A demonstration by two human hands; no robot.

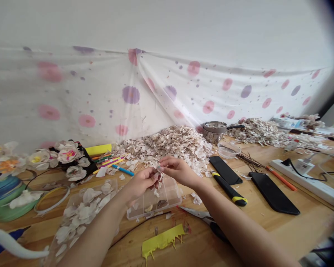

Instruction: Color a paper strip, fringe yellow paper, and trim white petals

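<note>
My left hand (pixel 143 182) and my right hand (pixel 179 170) meet in the middle of the view. Their fingertips pinch a small crumpled whitish petal-like flake (pixel 159 178) between them; its exact shape is partly hidden by the fingers. Beneath them lies a clear divided plastic box (pixel 139 213) with a few flakes inside. Behind the hands rises a large heap of pale, papery flakes (pixel 180 144). Pale petals (pixel 80 215) lie in a clear tray by my left forearm. A yellow fringed strip (pixel 161 240) and open scissors (pixel 202 214) rest in front.
On the right lie a black phone (pixel 225 170), a black-and-yellow cutter (pixel 229 190), another black slab (pixel 274 193) and a white power strip (pixel 308 181) with cables. Handmade flowers (pixel 69 155) and a green pot (pixel 8 207) stand left. A metal pan (pixel 213 131) sits behind.
</note>
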